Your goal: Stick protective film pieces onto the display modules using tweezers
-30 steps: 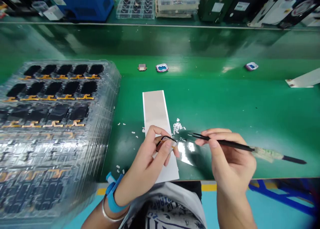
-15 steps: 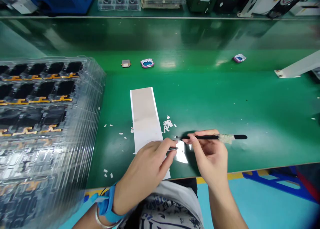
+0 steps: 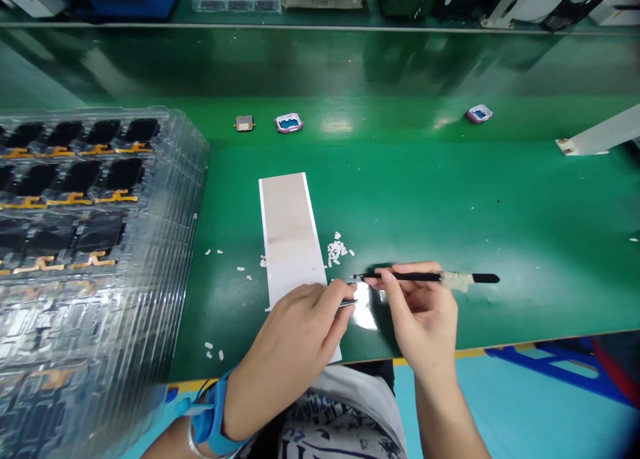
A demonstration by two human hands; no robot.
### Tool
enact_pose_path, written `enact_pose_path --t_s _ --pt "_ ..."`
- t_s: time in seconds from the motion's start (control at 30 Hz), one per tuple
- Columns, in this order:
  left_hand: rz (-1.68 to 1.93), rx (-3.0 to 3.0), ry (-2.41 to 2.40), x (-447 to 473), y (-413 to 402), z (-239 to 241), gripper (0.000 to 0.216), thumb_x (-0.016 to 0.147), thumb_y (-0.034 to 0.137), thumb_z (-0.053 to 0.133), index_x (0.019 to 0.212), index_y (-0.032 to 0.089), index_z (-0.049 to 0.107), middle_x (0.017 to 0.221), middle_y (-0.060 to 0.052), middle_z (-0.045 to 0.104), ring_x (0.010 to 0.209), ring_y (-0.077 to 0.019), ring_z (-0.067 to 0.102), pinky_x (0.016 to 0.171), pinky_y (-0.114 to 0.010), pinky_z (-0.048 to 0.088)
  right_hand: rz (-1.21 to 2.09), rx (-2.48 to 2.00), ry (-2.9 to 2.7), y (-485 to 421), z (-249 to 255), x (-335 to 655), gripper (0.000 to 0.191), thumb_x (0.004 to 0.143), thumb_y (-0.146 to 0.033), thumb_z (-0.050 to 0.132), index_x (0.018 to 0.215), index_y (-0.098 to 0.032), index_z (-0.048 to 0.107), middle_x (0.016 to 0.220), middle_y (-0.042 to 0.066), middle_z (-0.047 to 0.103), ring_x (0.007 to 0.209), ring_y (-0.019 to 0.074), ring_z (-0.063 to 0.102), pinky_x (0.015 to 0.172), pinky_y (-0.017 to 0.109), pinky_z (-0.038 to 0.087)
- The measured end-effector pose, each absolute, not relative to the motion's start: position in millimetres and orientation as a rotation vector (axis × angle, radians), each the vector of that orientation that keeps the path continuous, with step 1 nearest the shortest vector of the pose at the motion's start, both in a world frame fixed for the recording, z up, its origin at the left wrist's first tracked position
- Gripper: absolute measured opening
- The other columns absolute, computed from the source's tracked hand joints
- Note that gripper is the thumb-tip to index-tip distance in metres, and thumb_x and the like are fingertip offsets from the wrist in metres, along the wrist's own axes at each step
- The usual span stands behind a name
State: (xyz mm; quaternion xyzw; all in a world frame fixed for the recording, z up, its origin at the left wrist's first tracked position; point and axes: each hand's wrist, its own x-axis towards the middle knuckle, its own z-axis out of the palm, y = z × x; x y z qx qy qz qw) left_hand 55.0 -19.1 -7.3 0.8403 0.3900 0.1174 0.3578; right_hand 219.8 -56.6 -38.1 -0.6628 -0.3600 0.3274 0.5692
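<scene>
Slim black tweezers (image 3: 420,276), with pale tape wrapped round them near the rear end, lie level in my right hand (image 3: 425,312), pinched between thumb and fingers. Their tip points left, close to the fingertips of my left hand (image 3: 305,325). Those fingers are closed on a small, thin, dark-edged part (image 3: 349,303), seen almost edge-on and mostly hidden; its kind I cannot make out. Beneath my left hand runs a long sheet of backing paper (image 3: 289,225), beige above and white below. A small heap of white paper scraps (image 3: 337,249) lies to its right.
A tall stack of clear plastic trays (image 3: 185,179) with black screens (image 3: 125,174) and orange flex cables fills the left. At the back lie a small grey-backed part (image 3: 245,123) and two purple-rimmed pieces (image 3: 289,123) (image 3: 479,114). A white post (image 3: 600,131) stands at right.
The view has shifted slightly. Both hands keep nearly the same pose, with the tweezers' tip still beside the left fingertips.
</scene>
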Motion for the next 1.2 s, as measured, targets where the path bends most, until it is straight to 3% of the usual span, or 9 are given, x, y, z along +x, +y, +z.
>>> enact_pose_path --t_s 0.43,0.67,0.9,1.03,1.2 --pt "0.299 2.184 1.018 55.1 -19.9 -7.4 0.011 0.099 0.020 0.042 0.107 0.020 0.050 0.095 -0.008 0.069 0.085 -0.0276 0.066 0.070 -0.041 0.052 0.768 -1.561 -0.847 -56.6 -38.8 218.8 0.012 0.085 -0.026 0.070 0.084 -0.017 0.063 0.082 0.004 0.070 0.069 0.0166 0.074 0.066 0.022 0.062" --pt "0.346 2.130 1.058 55.6 -20.5 -8.7 0.013 0.097 0.016 0.047 0.107 0.022 0.053 0.098 -0.003 0.070 0.087 -0.0223 0.066 0.075 -0.035 0.052 0.753 -1.513 -0.760 -57.7 -37.4 219.1 0.016 0.084 -0.026 0.072 0.085 -0.017 0.059 0.081 0.004 0.070 0.065 0.0165 0.074 0.065 0.022 0.062" --pt "0.676 1.700 1.163 50.7 -12.6 -6.7 0.003 0.088 0.021 0.065 0.090 0.023 0.065 0.079 0.006 0.070 0.062 -0.0097 0.059 0.053 -0.019 0.042 0.681 -1.255 -0.729 -61.8 -25.2 224.9 0.012 0.086 -0.015 0.069 0.091 -0.019 0.058 0.083 0.001 0.069 0.071 0.0152 0.073 0.067 0.027 0.064" --pt "0.750 1.655 1.070 47.3 -9.4 -2.5 0.006 0.090 0.022 0.065 0.088 0.022 0.071 0.079 0.005 0.071 0.070 -0.0094 0.063 0.063 -0.017 0.047 0.635 -1.097 -0.813 -60.8 -2.8 209.6 0.014 0.087 -0.008 0.063 0.092 -0.020 0.057 0.081 -0.001 0.064 0.077 0.0158 0.072 0.070 0.032 0.066" --pt "0.809 1.701 1.000 47.9 -13.4 -3.7 0.022 0.097 0.022 0.055 0.115 0.025 0.067 0.092 0.003 0.072 0.082 -0.0095 0.066 0.078 -0.018 0.049 0.584 -1.011 -0.981 -55.0 10.4 187.0 0.022 0.086 0.000 0.057 0.096 -0.019 0.055 0.085 0.001 0.066 0.085 0.0179 0.073 0.072 0.031 0.066"
